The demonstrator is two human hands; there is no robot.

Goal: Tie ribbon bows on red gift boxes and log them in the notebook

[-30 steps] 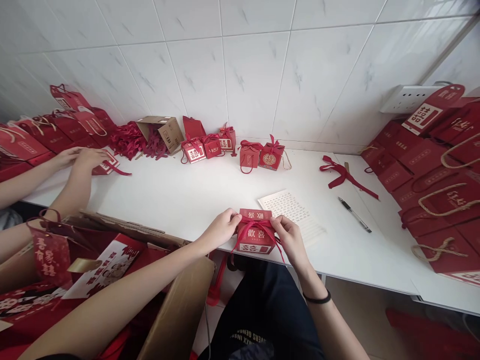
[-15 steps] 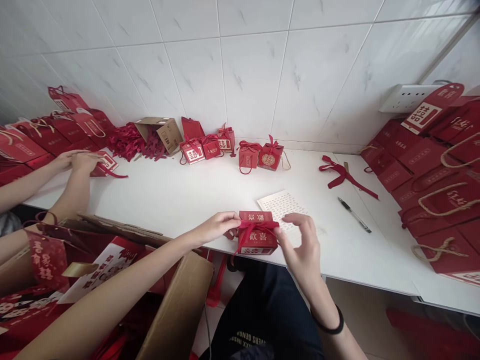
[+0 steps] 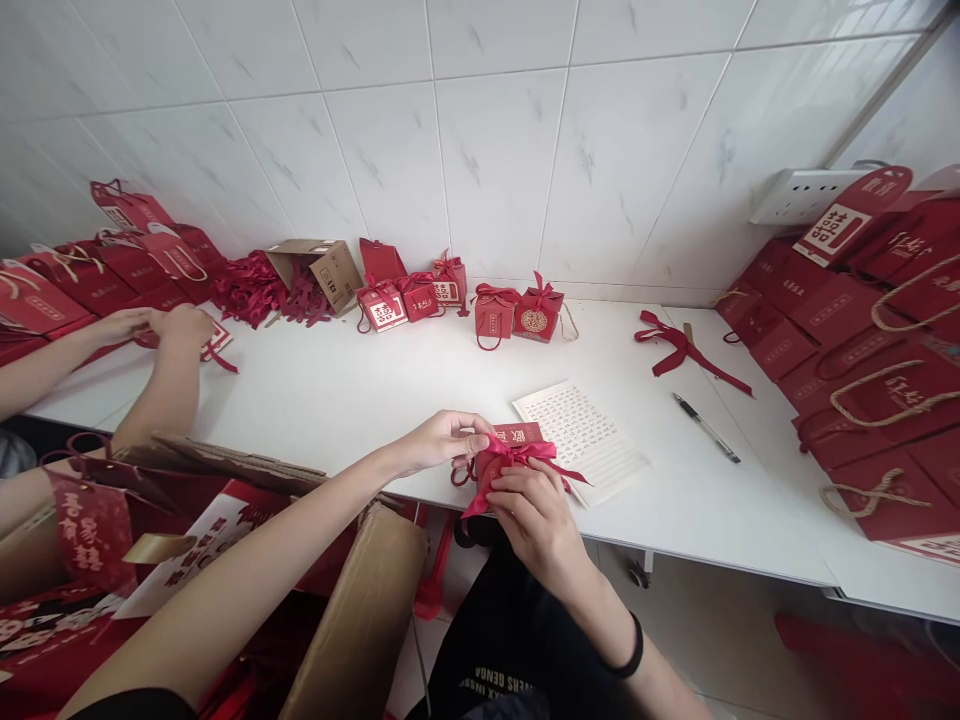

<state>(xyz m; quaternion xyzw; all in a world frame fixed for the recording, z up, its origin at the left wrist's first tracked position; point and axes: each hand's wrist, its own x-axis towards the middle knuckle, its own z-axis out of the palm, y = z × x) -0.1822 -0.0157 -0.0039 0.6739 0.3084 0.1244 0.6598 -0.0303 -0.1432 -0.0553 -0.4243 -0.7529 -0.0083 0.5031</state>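
Observation:
A small red gift box (image 3: 523, 433) with gold lettering sits at the table's front edge. Tied around it is a bright red ribbon (image 3: 566, 471), with loops on top and a loose tail to the right. My left hand (image 3: 441, 442) pinches the ribbon's left loop between thumb and fingers. Over the front of the box, my right hand (image 3: 541, 515) has its fingers bent together on the ribbon near the knot, hiding much of the box front. A cord handle shows below my left fingers.
Behind the box lies a handwritten paper (image 3: 574, 425); a pen (image 3: 706, 427) and loose ribbon (image 3: 679, 343) are to its right. Red boxes (image 3: 840, 330) are stacked at right. A carton (image 3: 330, 272) spills ribbons. At left, a co-worker's hands (image 3: 161, 325) handle another box.
My right hand has moved left and down from the ribbon's right end to the box front. The ribbon's loops look fuller, and a tail now hangs right. The co-worker's hands shifted slightly.

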